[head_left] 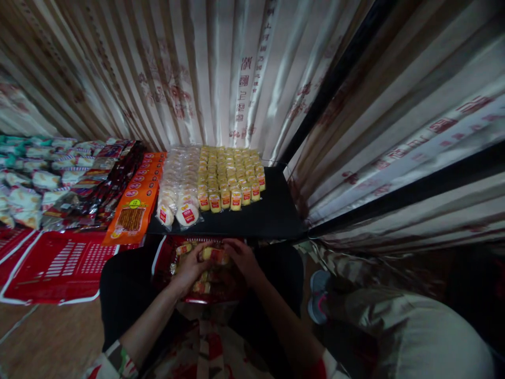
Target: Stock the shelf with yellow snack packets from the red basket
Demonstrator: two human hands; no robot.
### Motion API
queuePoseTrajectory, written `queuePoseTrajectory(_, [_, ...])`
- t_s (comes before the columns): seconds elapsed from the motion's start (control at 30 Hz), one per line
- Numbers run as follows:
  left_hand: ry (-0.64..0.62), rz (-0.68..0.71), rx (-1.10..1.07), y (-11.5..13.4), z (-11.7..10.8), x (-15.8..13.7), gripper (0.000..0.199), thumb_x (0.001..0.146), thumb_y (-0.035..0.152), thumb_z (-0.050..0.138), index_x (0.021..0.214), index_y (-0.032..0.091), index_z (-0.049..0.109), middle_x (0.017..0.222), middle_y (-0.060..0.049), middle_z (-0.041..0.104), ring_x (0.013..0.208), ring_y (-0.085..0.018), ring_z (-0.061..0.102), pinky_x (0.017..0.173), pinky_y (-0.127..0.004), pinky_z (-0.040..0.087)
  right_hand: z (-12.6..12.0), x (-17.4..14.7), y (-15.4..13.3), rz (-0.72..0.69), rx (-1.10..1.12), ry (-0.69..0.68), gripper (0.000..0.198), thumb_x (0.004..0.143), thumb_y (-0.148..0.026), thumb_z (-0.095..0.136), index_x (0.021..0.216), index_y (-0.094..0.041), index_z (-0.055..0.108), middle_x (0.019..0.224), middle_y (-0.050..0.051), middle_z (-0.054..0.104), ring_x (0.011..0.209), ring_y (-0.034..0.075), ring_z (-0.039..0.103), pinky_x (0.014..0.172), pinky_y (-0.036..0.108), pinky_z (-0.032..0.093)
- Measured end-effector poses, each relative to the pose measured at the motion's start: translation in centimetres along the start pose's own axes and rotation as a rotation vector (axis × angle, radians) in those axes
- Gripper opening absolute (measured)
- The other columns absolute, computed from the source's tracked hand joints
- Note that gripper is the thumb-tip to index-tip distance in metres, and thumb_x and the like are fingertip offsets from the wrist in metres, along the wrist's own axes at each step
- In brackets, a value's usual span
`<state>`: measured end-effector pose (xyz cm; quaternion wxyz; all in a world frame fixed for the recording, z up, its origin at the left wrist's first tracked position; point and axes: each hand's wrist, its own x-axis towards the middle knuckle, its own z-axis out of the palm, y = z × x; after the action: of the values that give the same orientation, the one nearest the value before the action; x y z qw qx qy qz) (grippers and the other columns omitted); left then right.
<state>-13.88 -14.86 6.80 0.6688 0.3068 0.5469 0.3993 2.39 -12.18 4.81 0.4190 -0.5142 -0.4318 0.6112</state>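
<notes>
My left hand (190, 269) and my right hand (243, 259) meet over a red plastic basket (159, 266) on my lap. Between them are yellow wrapped snack cakes (215, 255) with red labels, gripped from either side; how many is unclear. More of these wrapped cakes (201, 287) lie in the basket beneath my hands. Just beyond, on a black table (276, 200), similar yellow wrapped cakes (225, 199) stand in tight rows. To their left are rows of white round wrapped biscuits (187, 212).
Left along the table lie an orange snack bag (138, 202), dark red packets (106, 181) and white packets (47, 179). Another red basket (67, 268) sits at lower left. Pleated curtains (221, 68) hang behind the table. A person's leg (410, 326) is close on my right.
</notes>
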Motion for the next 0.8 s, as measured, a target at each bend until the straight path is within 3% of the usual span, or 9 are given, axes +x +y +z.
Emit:
queuePoseTrajectory(0.07, [-0.032,0.01,-0.077,0.3,0.9,0.1,0.054,0.058,0.028,0.076,0.107,0.018,0.053,0.079,-0.001,0.066,0.064,-0.013,0.061,0.062,-0.024,0.048,-0.5,0.0,-0.7,-0.019,0.065,0.037,0.035,0.069,-0.043,0.066,0.097,-0.022,0.064,0.093,0.003,0.068,0.088,0.019,0.062,0.083,0.034,0.047])
queuePoseTrajectory(0.2, [0.067,0.058,-0.126,0.7,3.3,0.8,0.049,0.06,0.032,0.074,0.1,0.019,0.051,0.082,-0.001,0.065,0.068,-0.013,0.062,0.062,-0.024,0.048,-0.7,-0.3,-1.3,-0.012,0.239,0.087,0.045,0.066,-0.038,0.071,0.105,-0.023,0.057,0.094,0.002,0.067,0.086,0.018,0.063,0.079,0.032,0.049])
queuePoseTrajectory(0.33, [0.092,0.131,-0.051,1.1,5.8,1.8,0.044,0.06,0.03,0.07,0.098,0.017,0.051,0.079,0.0,0.063,0.066,-0.013,0.06,0.059,-0.023,0.048,-0.6,-0.8,-1.2,-0.045,0.306,0.25,0.038,0.066,-0.037,0.071,0.096,-0.021,0.056,0.092,0.002,0.066,0.084,0.018,0.063,0.077,0.031,0.051])
queuePoseTrajectory(0.5, [0.079,0.321,0.181,1.6,8.5,3.7,0.035,0.062,0.027,0.065,0.093,0.017,0.054,0.084,-0.002,0.063,0.077,-0.016,0.06,0.071,-0.028,0.05,-2.1,-0.2,-1.9,-0.161,0.32,0.464,0.041,0.067,-0.041,0.069,0.099,-0.021,0.053,0.092,0.003,0.065,0.082,0.018,0.063,0.075,0.032,0.052])
queuePoseTrajectory(0.57, [0.062,0.366,0.255,1.7,9.4,4.7,0.036,0.064,0.025,0.063,0.098,0.017,0.055,0.091,-0.003,0.063,0.08,-0.015,0.061,0.076,-0.028,0.049,-3.7,0.7,-3.1,-0.212,0.245,0.454,0.043,0.067,-0.041,0.068,0.103,-0.021,0.053,0.093,0.003,0.065,0.082,0.018,0.062,0.074,0.032,0.052])
queuePoseTrajectory(0.7, [0.058,0.283,0.312,1.5,11.2,6.7,0.043,0.069,0.02,0.06,0.111,0.015,0.051,0.1,-0.007,0.06,0.069,-0.01,0.059,0.068,-0.026,0.051,-8.4,3.9,-6.6,-0.292,-0.063,0.368,0.046,0.07,-0.041,0.063,0.11,-0.019,0.056,0.087,0.003,0.065,0.068,0.015,0.059,0.063,0.028,0.05])
queuePoseTrajectory(0.8, [0.064,0.266,0.378,1.3,12.5,7.8,0.039,0.071,0.013,0.056,0.11,0.016,0.054,0.104,-0.007,0.058,0.067,-0.008,0.057,0.066,-0.024,0.05,-11.9,7.2,-8.9,-0.434,-0.351,0.425,0.043,0.074,-0.04,0.058,0.112,-0.021,0.059,0.102,0.005,0.063,0.074,0.016,0.057,0.07,0.03,0.049])
